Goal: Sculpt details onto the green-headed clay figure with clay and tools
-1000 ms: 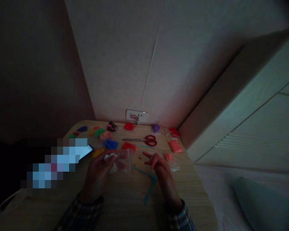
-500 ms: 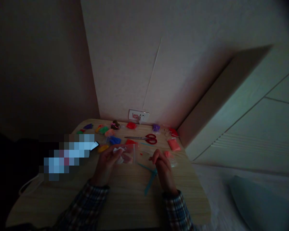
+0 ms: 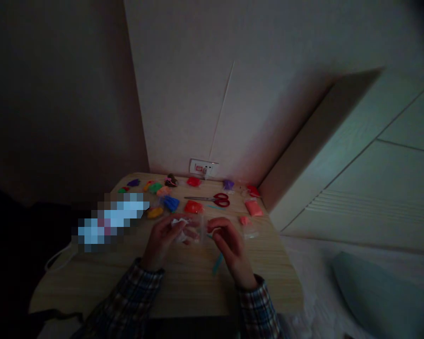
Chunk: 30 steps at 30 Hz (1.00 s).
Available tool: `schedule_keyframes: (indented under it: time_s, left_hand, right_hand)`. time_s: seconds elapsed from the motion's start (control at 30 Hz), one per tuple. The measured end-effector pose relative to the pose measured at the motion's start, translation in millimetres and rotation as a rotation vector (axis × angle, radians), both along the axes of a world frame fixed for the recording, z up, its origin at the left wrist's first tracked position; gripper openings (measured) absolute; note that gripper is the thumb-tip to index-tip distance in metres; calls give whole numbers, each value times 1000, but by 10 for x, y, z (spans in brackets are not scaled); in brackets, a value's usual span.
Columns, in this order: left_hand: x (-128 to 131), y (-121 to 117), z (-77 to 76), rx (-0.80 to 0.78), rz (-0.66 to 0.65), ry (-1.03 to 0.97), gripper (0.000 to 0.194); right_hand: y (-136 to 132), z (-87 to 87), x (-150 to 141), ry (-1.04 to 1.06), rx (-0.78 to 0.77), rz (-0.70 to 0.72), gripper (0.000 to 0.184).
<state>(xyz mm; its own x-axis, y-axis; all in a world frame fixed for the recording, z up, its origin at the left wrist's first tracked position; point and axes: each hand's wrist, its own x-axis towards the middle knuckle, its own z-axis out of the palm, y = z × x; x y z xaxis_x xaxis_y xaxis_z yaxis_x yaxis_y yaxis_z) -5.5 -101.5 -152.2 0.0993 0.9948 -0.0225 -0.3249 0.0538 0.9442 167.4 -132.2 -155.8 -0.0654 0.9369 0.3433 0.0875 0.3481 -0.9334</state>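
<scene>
My left hand (image 3: 164, 240) grips a clear zip bag (image 3: 194, 230) by its left end, with a crumpled white piece under the thumb. At the bag's right edge is my right hand (image 3: 231, 247), its fingers curled and thumb drawn in toward them. What those fingertips hold, if anything, is too small and dark to make out. Below the hands lies a teal tool (image 3: 217, 263), partly covered by my right hand. Just beyond the bag are a red clay packet (image 3: 193, 206) and red-handled scissors (image 3: 221, 200).
Colourful clay packets, among them blue (image 3: 171, 203), yellow (image 3: 154, 213), purple (image 3: 228, 184) and pink (image 3: 253, 207), lie about the wooden table (image 3: 194, 292). A blurred bright screen (image 3: 113, 221) is at the left. The wall behind has a socket (image 3: 204, 167).
My right hand has moved left to the bag's edge, and its fingers now face the bag. My left hand keeps hold of the bag. The view has shifted slightly.
</scene>
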Motion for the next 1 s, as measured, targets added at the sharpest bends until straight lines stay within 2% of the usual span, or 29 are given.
schedule_keyframes:
  time_s: [0.13, 0.4, 0.63, 0.83, 1.0]
  left_hand:
    - [7, -18, -36, 9, -28, -28, 35]
    - [-24, 35, -62, 24, -43, -29, 31]
    - [-54, 45, -119, 38, -81, -20, 43]
    - [-59, 67, -233, 67, -120, -32, 33]
    - [-48, 70, -242, 25, -139, -38, 31]
  right_hand:
    - [-76, 72, -114, -82, 26, -52, 9]
    - [-125, 64, -160, -62, 8, -130, 7]
    - [-94, 72, -280, -71, -12, -219, 16]
    - [-100, 7, -352, -113, 40, -362, 7]
    - [-124, -17, -368, -172, 84, -433, 8]
